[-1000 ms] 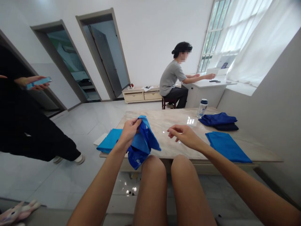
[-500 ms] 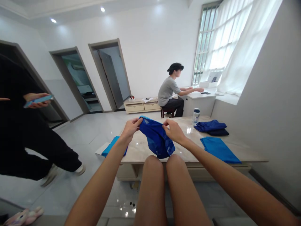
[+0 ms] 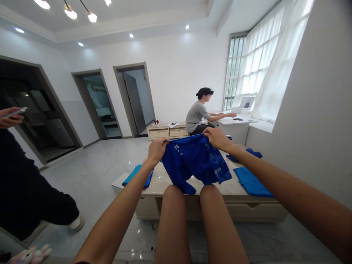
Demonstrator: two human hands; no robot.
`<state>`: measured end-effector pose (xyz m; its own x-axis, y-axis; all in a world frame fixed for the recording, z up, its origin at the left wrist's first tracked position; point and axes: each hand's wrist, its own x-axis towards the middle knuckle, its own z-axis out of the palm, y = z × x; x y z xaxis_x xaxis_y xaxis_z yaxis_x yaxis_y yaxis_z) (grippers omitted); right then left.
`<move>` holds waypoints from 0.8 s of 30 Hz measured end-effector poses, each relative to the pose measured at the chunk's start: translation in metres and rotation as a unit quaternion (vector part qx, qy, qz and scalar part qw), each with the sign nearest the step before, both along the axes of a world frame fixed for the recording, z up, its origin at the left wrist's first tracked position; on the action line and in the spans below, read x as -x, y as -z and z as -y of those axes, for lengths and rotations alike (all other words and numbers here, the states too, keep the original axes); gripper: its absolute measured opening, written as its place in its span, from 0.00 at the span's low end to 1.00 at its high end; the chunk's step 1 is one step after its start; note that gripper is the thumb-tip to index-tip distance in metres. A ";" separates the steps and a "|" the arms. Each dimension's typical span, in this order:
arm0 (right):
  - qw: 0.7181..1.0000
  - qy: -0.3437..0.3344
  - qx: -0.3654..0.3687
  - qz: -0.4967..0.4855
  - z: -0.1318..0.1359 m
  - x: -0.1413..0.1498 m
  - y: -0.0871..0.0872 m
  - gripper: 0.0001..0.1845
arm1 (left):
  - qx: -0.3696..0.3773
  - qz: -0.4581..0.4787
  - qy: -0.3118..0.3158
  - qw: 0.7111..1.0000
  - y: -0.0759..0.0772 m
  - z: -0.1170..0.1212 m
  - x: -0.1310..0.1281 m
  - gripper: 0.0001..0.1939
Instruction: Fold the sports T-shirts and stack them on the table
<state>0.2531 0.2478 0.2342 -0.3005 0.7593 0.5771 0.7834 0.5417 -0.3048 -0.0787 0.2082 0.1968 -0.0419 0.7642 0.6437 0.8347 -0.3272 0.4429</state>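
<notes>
A pair of dark blue shorts [image 3: 192,157] with a camouflage side panel and white print hangs spread between my two hands, over my knees and the table's near edge. My left hand [image 3: 157,150] pinches the waistband at its left end. The waistband's right end is gripped by my right hand [image 3: 217,139], fingers closed. Behind my right forearm, a folded bright blue cloth [image 3: 251,180] lies on the table, with a darker blue folded cloth [image 3: 257,153] beyond it, partly hidden. Past my left forearm lies another folded blue cloth [image 3: 133,175].
The low marble-topped table [image 3: 162,185] stands in front of my knees. A seated person [image 3: 195,115] works at a white desk [image 3: 233,128] by the window. At the left, a person in black [image 3: 30,183] holds a phone [image 3: 15,112]. A plush toy [image 3: 33,255] sits at the lower left.
My hands have moved apart and stretched the waistband; the shorts now hang open and wide with both legs showing. My view has tilted up. The person in black has moved farther left.
</notes>
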 end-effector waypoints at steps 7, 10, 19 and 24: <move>0.999 0.013 -0.022 0.036 -0.019 -0.002 0.009 0.19 | 0.105 0.094 0.106 0.984 0.035 -0.027 0.014 0.17; 1.000 0.016 -0.003 0.010 -0.028 -0.003 0.018 0.18 | 0.138 0.117 0.185 0.966 0.043 -0.036 0.023 0.24; 0.988 0.014 0.143 -0.064 -0.051 0.016 0.054 0.15 | 0.124 0.176 0.143 0.966 0.061 -0.050 0.023 0.20; 0.986 0.028 0.146 -0.072 -0.068 0.025 0.081 0.17 | 0.168 0.084 0.158 0.969 0.070 -0.030 0.016 0.20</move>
